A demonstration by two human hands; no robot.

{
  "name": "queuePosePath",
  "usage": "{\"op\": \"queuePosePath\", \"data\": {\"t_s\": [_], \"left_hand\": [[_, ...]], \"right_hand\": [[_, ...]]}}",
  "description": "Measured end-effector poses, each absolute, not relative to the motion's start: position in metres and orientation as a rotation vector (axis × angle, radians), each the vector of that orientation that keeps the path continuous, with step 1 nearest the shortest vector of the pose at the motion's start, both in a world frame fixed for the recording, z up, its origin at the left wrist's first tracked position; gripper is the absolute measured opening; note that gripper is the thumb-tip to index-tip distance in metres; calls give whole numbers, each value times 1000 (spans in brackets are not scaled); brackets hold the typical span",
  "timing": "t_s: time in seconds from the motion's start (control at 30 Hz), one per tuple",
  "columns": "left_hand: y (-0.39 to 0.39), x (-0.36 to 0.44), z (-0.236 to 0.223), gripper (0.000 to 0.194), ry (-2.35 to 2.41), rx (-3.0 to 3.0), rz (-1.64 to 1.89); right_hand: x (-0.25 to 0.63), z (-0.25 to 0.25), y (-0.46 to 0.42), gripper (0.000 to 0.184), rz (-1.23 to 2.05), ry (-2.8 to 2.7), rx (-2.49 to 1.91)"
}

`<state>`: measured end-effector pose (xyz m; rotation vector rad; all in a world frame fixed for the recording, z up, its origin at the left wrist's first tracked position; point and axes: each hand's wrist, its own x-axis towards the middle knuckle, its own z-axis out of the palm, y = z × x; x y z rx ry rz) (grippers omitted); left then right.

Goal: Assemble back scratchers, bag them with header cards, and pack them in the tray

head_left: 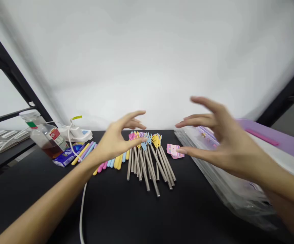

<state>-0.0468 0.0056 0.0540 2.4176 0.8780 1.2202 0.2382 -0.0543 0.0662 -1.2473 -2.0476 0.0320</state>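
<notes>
My left hand [121,137] is raised over the table with thumb and fingers apart, holding nothing. Behind its thumb lies a bunch of back-scratcher rods [147,166], metal shafts with pink, purple, blue and yellow claw-shaped heads [157,139]. Partly covered by my left hand and wrist is a row of pastel handles [117,162] in yellow, blue and pink. Fingers spread and empty, my right hand [213,132] hovers at the right. Near its thumb tip, small pink printed cards [174,151] rest on the black table.
The black table [126,217] meets a white wall. To the left are a tilted glass jar [46,135] with brown liquid, a purple packet [66,156], a white power strip [82,135] and a white cable [82,210]. Clear plastic bags [213,179] lie at the right.
</notes>
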Motion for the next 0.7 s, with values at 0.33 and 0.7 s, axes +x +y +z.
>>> {"op": "queuePosePath", "data": {"t_s": [0.33,0.7], "left_hand": [[36,-56,-5,24,1232,2595,923],[18,-30,-10,41,1263,2810,695]], "right_hand": [[221,39,7,47,415,-2203,-1451],[211,13,-6,5,550,-2112,-1642]]}}
